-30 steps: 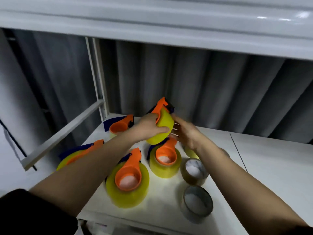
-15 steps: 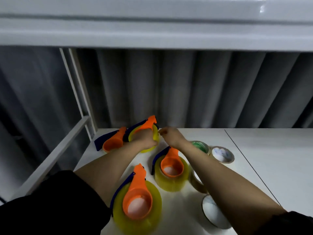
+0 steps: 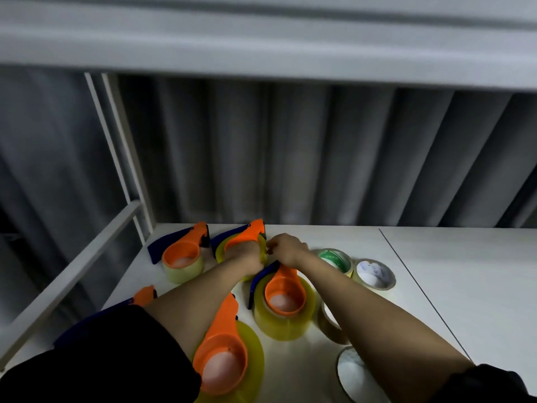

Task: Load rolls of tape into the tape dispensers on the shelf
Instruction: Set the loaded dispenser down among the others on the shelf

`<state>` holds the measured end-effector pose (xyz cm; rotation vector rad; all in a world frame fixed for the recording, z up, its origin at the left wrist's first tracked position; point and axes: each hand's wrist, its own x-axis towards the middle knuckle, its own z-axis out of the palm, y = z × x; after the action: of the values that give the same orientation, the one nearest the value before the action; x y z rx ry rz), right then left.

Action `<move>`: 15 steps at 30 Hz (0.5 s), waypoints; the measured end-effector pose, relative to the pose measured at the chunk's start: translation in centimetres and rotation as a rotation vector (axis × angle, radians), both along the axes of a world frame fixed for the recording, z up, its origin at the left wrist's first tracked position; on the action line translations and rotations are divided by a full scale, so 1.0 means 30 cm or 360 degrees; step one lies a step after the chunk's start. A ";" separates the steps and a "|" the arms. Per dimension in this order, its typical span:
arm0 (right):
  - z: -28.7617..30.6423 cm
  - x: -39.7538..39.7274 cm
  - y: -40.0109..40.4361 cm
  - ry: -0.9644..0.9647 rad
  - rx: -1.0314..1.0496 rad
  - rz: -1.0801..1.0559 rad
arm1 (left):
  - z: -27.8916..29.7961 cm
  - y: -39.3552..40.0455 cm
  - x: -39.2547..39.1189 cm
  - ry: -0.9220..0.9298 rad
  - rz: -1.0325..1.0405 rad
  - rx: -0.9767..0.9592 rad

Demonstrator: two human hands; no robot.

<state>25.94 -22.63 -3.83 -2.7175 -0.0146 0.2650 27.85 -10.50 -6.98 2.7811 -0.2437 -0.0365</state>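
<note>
The white shelf (image 3: pixel 436 286) carries everything I'm working with, and most of the dispensers on it already sit in their yellow rolls: the nearest one (image 3: pixel 223 353) under my left forearm, another (image 3: pixel 286 298) beneath my right wrist, a paler one (image 3: pixel 183 257) at the back left. The dispenser I'm loading (image 3: pixel 247 238) rests at the back of the shelf, its yellow roll round it. My left hand (image 3: pixel 245 257) is curled round that roll, and I judge it stiff, fairly heavy and smooth-sided, so the rim is the place to hold. My right hand (image 3: pixel 286 248) pinches at the roll's edge, seemingly the loose tape end, though it is too small to tell; that film would be thin and sticky. Spare rolls, green-cored (image 3: pixel 334 258) and white-cored (image 3: pixel 374 273), lie just to the right.
</note>
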 end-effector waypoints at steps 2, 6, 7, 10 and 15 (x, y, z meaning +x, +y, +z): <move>-0.004 -0.002 -0.003 -0.0002 -0.0002 -0.0001 | -0.014 -0.001 0.005 0.0067 0.0011 0.0037; -0.004 -0.002 0.011 -0.0004 -0.0035 0.0030 | -0.020 0.001 0.012 0.0033 0.0041 0.0037; -0.005 -0.002 0.016 0.0005 -0.0057 0.0043 | -0.018 0.002 0.011 0.0059 0.0040 0.0091; -0.009 -0.001 0.024 0.0009 -0.0119 0.0063 | -0.032 -0.001 0.021 0.0171 0.0010 0.0221; -0.006 -0.007 0.029 -0.0004 -0.0171 0.0073 | -0.037 -0.002 0.027 0.0082 0.0044 0.0115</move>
<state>25.73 -21.75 -4.01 -2.8267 -0.0649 0.2834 28.66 -10.55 -8.08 2.8506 -0.1942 -0.1121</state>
